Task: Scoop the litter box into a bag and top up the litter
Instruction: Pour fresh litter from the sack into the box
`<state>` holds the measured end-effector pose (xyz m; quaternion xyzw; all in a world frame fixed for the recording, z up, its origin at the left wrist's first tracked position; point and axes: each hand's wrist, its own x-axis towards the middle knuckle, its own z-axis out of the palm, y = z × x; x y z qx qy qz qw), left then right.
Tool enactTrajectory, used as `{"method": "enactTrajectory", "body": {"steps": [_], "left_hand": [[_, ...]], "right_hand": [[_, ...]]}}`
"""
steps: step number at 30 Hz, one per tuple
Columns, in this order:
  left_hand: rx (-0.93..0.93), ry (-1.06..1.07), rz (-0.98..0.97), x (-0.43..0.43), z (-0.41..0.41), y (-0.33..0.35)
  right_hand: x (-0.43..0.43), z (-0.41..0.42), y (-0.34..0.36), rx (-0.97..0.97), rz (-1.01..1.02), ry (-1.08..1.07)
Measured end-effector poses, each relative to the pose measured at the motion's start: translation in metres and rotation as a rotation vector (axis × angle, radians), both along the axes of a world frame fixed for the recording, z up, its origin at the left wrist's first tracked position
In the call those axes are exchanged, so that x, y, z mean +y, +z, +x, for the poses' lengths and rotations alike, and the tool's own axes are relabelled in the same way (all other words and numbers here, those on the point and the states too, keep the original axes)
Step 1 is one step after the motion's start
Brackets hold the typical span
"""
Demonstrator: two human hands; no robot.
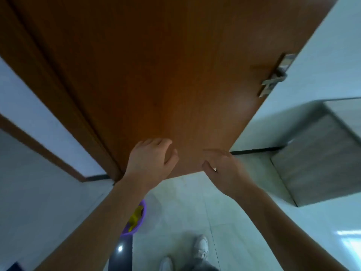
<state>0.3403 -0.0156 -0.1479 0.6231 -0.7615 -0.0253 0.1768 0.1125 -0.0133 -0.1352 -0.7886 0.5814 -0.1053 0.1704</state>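
A brown wooden door point(156, 75) fills the upper view, seen from close up. My left hand point(150, 163) is stretched out in front of the door's lower part, fingers relaxed and holding nothing. My right hand point(220, 169) reaches forward beside it, fingers loosely spread and empty. Whether either hand touches the door is unclear. On the floor under my left forearm sits a purple basin point(141, 218) with something yellow point(135, 218) inside. No litter box, scoop or bag shows in view.
A metal lever handle point(273, 79) sits on the door's right edge. The brown door frame point(48, 90) runs down the left. A grey wood-grain cabinet point(316, 157) stands at right. Pale floor tiles point(175, 212) lie below, with my white shoes point(201, 247).
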Motion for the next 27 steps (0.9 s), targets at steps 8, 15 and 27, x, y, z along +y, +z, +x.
{"method": "enactTrajectory", "body": {"steps": [8,15,27], "left_hand": [[-0.204,-0.313,-0.063,-0.01,-0.1,0.057],[-0.213,-0.51,-0.086,-0.027,-0.224,0.067],[-0.208,-0.67,-0.201,-0.014,-0.401,0.07]], "right_hand": [[0.041,-0.076,0.054,0.029,-0.189,-0.285],[0.068,-0.171,0.066,0.178,-0.221,-0.504],[0.094,-0.323,0.068,0.195,-0.191,-0.649]]}}
